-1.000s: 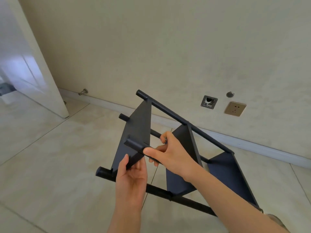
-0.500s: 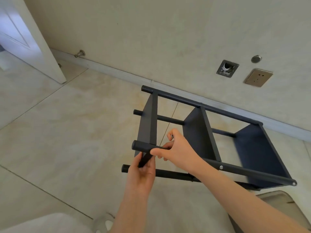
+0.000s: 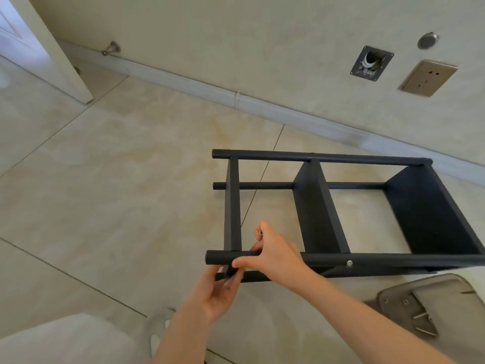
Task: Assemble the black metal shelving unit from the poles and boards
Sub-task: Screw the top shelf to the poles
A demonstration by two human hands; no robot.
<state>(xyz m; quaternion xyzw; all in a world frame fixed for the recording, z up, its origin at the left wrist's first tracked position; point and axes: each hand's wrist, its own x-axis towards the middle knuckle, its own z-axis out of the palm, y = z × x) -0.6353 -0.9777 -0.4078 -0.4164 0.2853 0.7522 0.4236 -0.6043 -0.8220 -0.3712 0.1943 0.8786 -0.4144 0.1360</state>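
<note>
Two hands on shelving unit (image 3: 315,206): right hand (image 3: 273,254) curls round near pole (image 3: 393,260), left hand (image 3: 223,292) pinches end board (image 3: 232,206) at its low corner. Tiled floor (image 3: 105,206), wall (image 3: 262,48) with socket (image 3: 427,78) behind.

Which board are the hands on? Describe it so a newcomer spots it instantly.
Find the black shelving unit lying on its side below the wall socket. It is the leftmost board of three, where the left hand and right hand meet at the near pole. Unlike its neighbours' broad faces, it shows only a thin edge.
</note>
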